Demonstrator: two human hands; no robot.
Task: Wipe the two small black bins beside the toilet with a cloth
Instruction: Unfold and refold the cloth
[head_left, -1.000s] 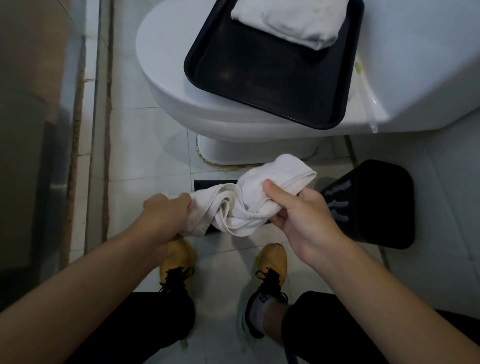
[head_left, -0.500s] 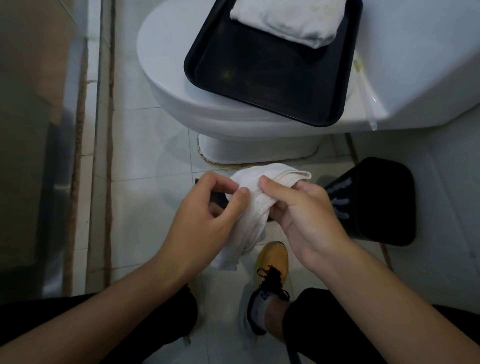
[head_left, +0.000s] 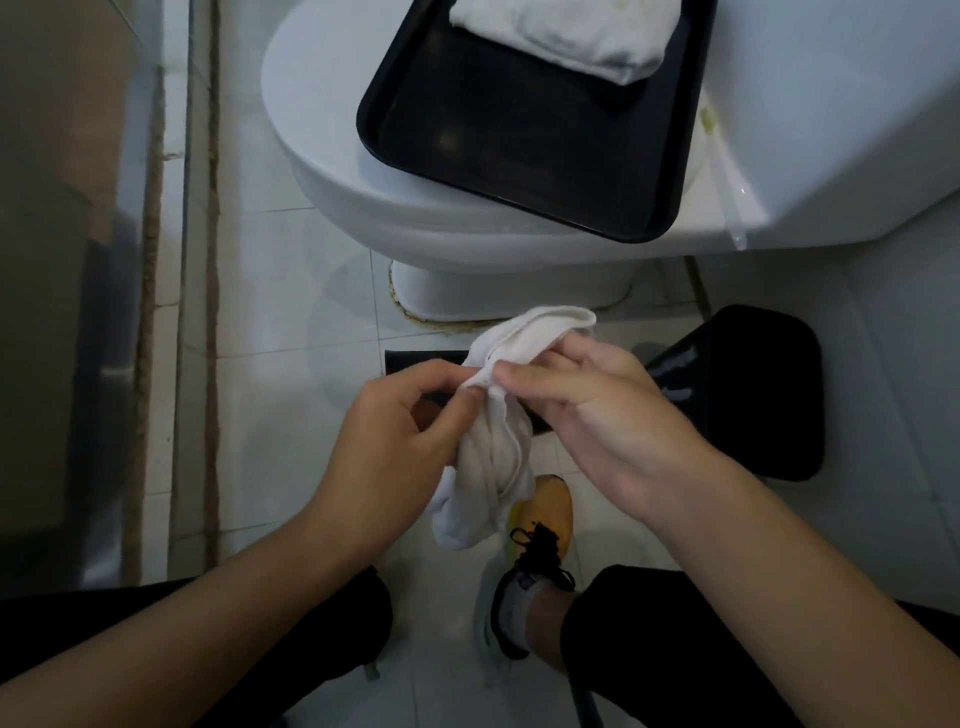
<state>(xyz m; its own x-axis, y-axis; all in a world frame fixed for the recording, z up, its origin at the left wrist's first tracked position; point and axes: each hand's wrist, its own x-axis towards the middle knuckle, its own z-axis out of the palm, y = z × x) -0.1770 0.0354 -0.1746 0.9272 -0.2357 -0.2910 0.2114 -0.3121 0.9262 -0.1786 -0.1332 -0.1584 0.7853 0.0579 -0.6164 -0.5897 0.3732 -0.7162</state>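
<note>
— Where is the cloth (head_left: 498, 441) relative to the fingers?

— At the centre of the frame, held between both hands. The left hand (head_left: 395, 436) pinches a fold of it with thumb and forefinger curled together; the right hand (head_left: 597, 410) pinches the same fold from the other side, its thumb pressed on the top edge. One end of the cloth sticks up past the right hand's fingers (head_left: 566, 358); the rest hangs down bunched between the palms, above a yellow shoe (head_left: 545, 512).

— And the bins?

— One black bin (head_left: 763, 395) stands on the floor tiles at centre right, just right of the right hand, below the toilet (head_left: 343, 171). A second dark shape (head_left: 421, 358) shows behind the hands, mostly hidden.

— Any writing?

— Pale grey marks (head_left: 675, 369) sit on the bin's left face, too blurred to read.

— Anything else?

— A black tray (head_left: 519, 135) rests on the toilet lid, carrying a folded white towel (head_left: 566, 31) at the upper edge.
</note>
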